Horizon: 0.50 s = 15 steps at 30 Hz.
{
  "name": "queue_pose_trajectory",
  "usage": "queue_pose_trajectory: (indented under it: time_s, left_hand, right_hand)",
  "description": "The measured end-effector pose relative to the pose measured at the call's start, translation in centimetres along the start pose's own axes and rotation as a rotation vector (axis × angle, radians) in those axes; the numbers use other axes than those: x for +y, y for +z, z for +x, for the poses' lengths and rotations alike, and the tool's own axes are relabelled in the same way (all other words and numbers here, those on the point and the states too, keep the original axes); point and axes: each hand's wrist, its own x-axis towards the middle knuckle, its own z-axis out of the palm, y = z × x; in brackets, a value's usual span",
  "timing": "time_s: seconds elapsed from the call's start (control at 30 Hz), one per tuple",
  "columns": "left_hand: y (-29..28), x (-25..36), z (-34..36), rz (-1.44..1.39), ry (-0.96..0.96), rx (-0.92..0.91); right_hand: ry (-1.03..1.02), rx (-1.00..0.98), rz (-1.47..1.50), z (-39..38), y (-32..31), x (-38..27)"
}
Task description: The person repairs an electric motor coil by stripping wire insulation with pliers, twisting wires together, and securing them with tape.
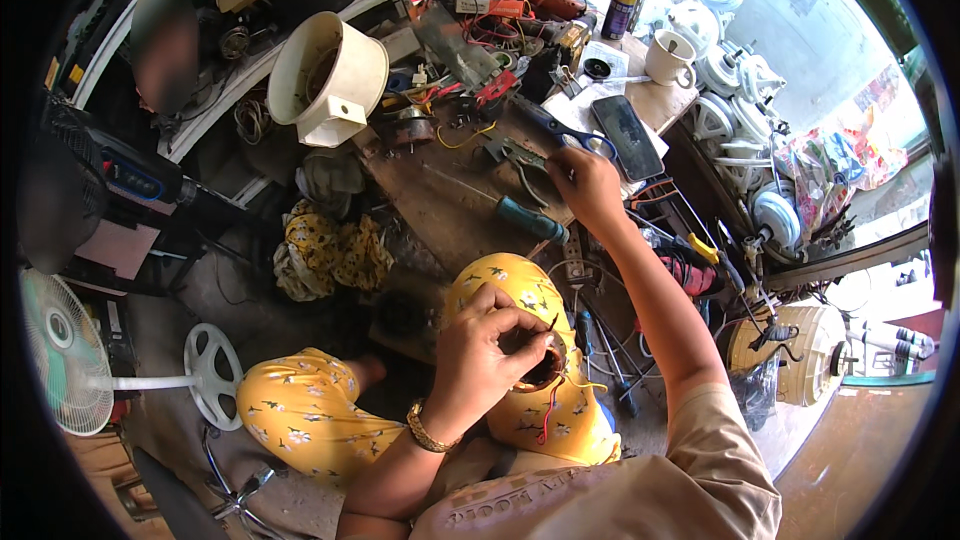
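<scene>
Above my yellow flowered trouser leg, my left hand [490, 345] is closed on a small round motor stator [545, 372]. Its dark ring shows copper-coloured windings inside, and thin red and yellow wires [548, 415] hang from it. Part of the ring is hidden behind my fingers. My right hand [588, 185] reaches out over the workbench, its fingers closed at the handle end of a pair of pliers [528, 172]. Blue-handled scissors [588, 143] lie just beyond that hand. Nearer to me, a teal-handled screwdriver [530, 220] lies on the wood.
A phone [628, 138], a mug [670, 60] and a spray can [620, 8] are on the bench's right side. Tangled wires and tools crowd its back. A white plastic housing [335, 75] stands at left. Several fan motors [720, 70] line the right; a fan [70, 350] stands far left.
</scene>
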Motion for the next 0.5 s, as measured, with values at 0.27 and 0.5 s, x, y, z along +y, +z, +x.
queue_pose_trajectory:
  time_s: [0.27,0.5]
  left_hand:
    - [-0.4,0.3,0.2,0.019,-0.052,-0.012]
    - [0.5,-0.7,0.0,-0.045,-0.019,-0.002]
  right_hand:
    - [-0.093,0.152,-0.075,-0.8,-0.1,-0.4]
    - [0.527,0.351,0.173,-18.0,0.2,7.3]
